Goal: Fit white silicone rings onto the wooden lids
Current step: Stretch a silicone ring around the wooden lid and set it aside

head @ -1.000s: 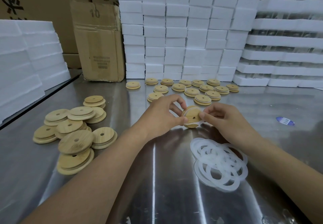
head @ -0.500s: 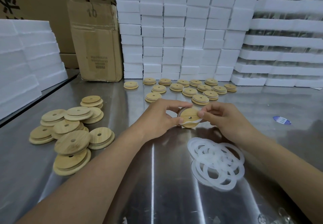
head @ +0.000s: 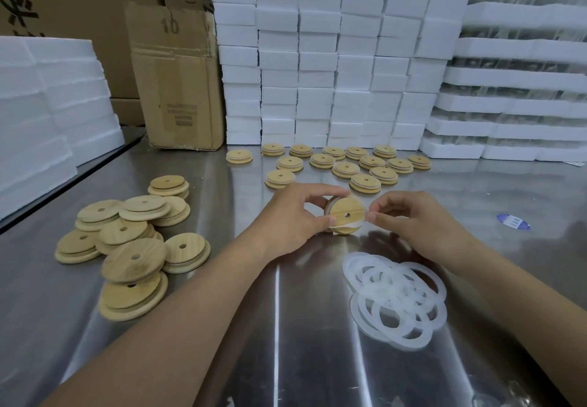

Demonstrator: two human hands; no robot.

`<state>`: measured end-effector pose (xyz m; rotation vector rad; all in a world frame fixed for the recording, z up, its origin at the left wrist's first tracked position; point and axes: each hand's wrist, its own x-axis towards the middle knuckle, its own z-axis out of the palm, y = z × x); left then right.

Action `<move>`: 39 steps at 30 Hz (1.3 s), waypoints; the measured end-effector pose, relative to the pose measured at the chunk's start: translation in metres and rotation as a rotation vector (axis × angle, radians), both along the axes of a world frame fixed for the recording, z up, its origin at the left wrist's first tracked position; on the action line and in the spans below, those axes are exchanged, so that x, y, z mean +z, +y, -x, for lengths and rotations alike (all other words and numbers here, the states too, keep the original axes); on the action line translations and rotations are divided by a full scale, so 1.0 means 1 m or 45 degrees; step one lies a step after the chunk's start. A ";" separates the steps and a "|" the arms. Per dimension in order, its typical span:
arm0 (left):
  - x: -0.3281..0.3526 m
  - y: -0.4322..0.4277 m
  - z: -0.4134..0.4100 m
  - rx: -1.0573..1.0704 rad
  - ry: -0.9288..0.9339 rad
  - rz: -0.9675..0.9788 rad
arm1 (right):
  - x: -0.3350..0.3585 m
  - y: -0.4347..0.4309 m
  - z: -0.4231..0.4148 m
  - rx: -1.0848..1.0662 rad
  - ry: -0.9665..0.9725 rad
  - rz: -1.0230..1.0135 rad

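Observation:
I hold a round wooden lid (head: 344, 216) with a centre hole above the steel table (head: 241, 327). My left hand (head: 295, 216) grips its left edge between thumb and fingers. A white silicone ring (head: 349, 223) is stretched partly around the lid. My right hand (head: 409, 222) pinches that ring at the lid's right edge. A heap of loose white rings (head: 394, 298) lies below my right hand. Bare lids (head: 127, 244) are piled at the left. Lids with rings fitted (head: 349, 165) sit in rows behind my hands.
Stacks of white foam blocks (head: 333, 57) stand at the back, with more foam (head: 44, 111) at the left and foam trays (head: 514, 105) at the right. A cardboard box (head: 178, 82) stands behind the lids. A blue sticker (head: 513, 221) lies far right.
The lid has turned a little in my hands and the ring now crosses its lower face. My right fingers have shifted from the lid's edge to pinching the ring.

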<state>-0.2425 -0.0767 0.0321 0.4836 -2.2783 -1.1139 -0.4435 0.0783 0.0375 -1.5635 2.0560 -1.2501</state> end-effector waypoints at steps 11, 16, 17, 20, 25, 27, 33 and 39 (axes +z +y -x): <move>-0.003 -0.004 0.000 -0.028 0.031 -0.025 | 0.002 -0.001 -0.009 0.001 -0.050 -0.038; -0.005 -0.008 0.002 -0.061 0.047 -0.035 | 0.007 0.002 -0.003 0.030 0.136 -0.180; -0.006 -0.008 0.002 -0.065 0.053 -0.040 | 0.007 0.002 -0.003 0.033 0.135 -0.177; -0.008 -0.009 0.004 -0.059 0.084 -0.059 | 0.006 0.003 -0.004 0.025 0.123 -0.164; -0.010 -0.008 0.007 -0.033 0.106 -0.084 | 0.002 0.000 -0.008 -0.003 0.079 -0.139; -0.008 -0.005 0.007 -0.033 0.109 -0.093 | 0.002 -0.001 -0.011 0.002 -0.047 -0.080; -0.004 0.008 0.008 -0.102 0.093 -0.081 | 0.005 -0.002 -0.018 -0.040 -0.170 0.092; -0.006 0.019 0.012 -0.144 0.083 -0.046 | 0.007 -0.002 -0.022 -0.046 -0.165 0.157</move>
